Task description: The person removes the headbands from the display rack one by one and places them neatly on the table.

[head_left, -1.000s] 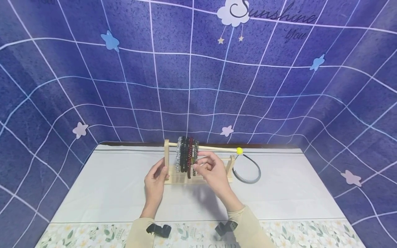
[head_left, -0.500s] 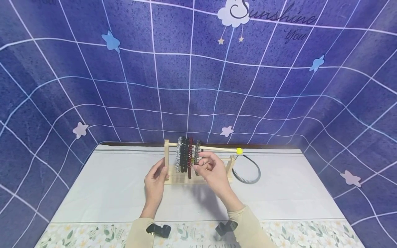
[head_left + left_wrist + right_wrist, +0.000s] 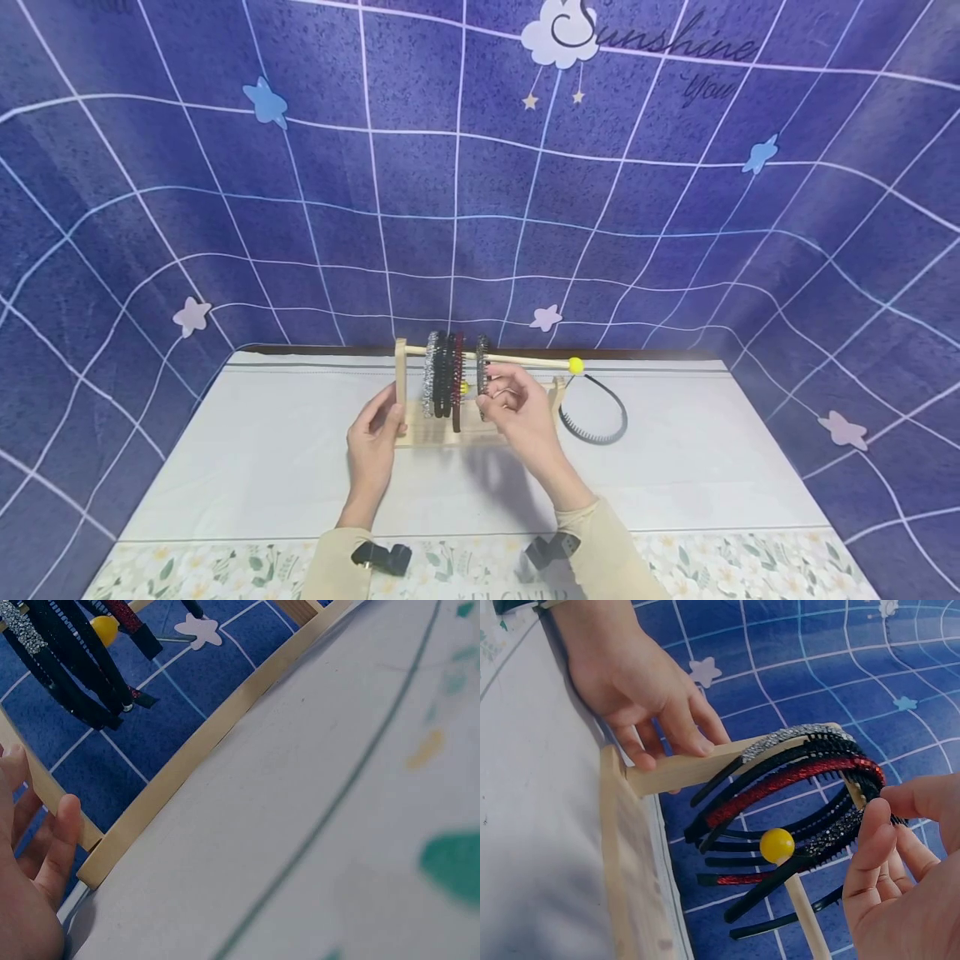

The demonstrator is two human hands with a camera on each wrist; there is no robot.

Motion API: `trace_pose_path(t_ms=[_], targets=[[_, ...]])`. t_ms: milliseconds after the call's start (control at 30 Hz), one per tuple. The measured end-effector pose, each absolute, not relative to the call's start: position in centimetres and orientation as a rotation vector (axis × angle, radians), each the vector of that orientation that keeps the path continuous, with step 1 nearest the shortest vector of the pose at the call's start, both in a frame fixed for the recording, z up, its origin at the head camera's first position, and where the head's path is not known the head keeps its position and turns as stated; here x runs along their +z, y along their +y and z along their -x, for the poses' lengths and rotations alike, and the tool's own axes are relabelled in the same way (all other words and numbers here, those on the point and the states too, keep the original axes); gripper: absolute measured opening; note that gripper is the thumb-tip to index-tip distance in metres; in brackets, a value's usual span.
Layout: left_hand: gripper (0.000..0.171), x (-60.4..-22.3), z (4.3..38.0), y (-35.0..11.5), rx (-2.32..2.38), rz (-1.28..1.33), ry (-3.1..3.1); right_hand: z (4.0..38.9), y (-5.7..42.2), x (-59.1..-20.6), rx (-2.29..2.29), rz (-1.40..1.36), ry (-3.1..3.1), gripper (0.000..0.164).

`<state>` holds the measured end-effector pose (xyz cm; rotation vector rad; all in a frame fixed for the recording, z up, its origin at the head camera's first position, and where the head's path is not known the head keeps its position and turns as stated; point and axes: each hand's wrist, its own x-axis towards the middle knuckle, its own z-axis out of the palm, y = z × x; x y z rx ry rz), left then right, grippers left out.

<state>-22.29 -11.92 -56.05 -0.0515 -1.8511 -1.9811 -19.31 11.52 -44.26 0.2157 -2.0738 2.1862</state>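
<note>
My left hand (image 3: pixel 372 446) grips the left upright (image 3: pixel 401 383) of a wooden rack, thumb on the near side. From the rack's upper rod (image 3: pixel 525 360) hang several headbands: a silver glittery one (image 3: pixel 799 735), black ones (image 3: pixel 442 375) and a red sequined one (image 3: pixel 780 780). With thumb and fingertips, my right hand (image 3: pixel 528 425) pinches a dark glittery headband (image 3: pixel 836 834), which still encircles the rod and stands apart to the right of the red one. The right hand partly hides this headband in the head view.
A yellow ball (image 3: pixel 576 366) caps the upper rod's right end. Another yellow ball (image 3: pixel 777 846) tips a lower rod, behind the headbands. A black toothed headband (image 3: pixel 626 417) is at the rack's right. Blue patterned cloth (image 3: pixel 480 208) rises behind the white-covered table (image 3: pixel 262 467).
The right hand has slid the dark glittery headband rightward along the rod, opening a gap from the red one. The left hand has kept its grip on the upright.
</note>
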Motion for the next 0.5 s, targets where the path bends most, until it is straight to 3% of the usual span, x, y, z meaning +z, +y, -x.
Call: trace_pose_path(t_ms=[500], targets=[[0.04, -56.3, 22.3, -12.1, -1.982, 0.046, -1.871, 19.0, 13.0, -42.6, 2.172, -0.234, -2.025, 0.042]])
